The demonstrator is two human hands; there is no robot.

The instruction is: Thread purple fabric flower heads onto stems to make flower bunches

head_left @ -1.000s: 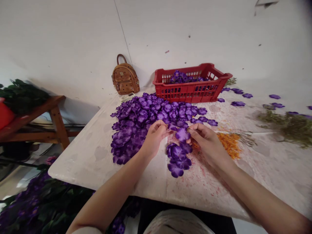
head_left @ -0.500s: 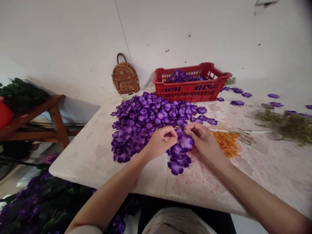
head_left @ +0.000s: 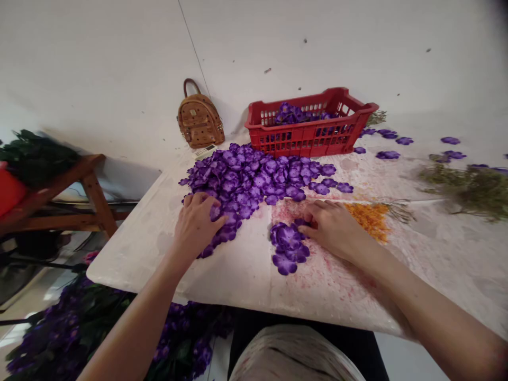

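A large heap of purple artificial flower heads (head_left: pixel 254 177) spreads over the white-covered table (head_left: pixel 238 280). At the heap's left edge my left hand (head_left: pixel 198 225) lies over the flowers, fingers bent and thumb spread apart, with nothing plainly held. My right hand (head_left: pixel 331 225) is at a small separate stack of purple flowers (head_left: pixel 288 243), thumb and fingertips closed on a purple flower at its upper right side. The fingers partly hide that flower. Right of this hand lies a bunch of orange-yellow stamen-like pieces (head_left: pixel 369 222).
A red plastic crate (head_left: pixel 304 143) with purple flowers stands against the wall beside a small brown backpack (head_left: pixel 200 121). Loose flowers (head_left: pixel 388 154) and greenish sprigs (head_left: pixel 472 188) lie to the right. A wooden bench (head_left: pixel 95 196) and potted-looking purple flowers (head_left: pixel 59 328) are at left, below table height.
My hands have parted. The left has moved left to the heap and opened; the right has stayed near the small stack, lowering the flower that both hands held. The view has shifted slightly.
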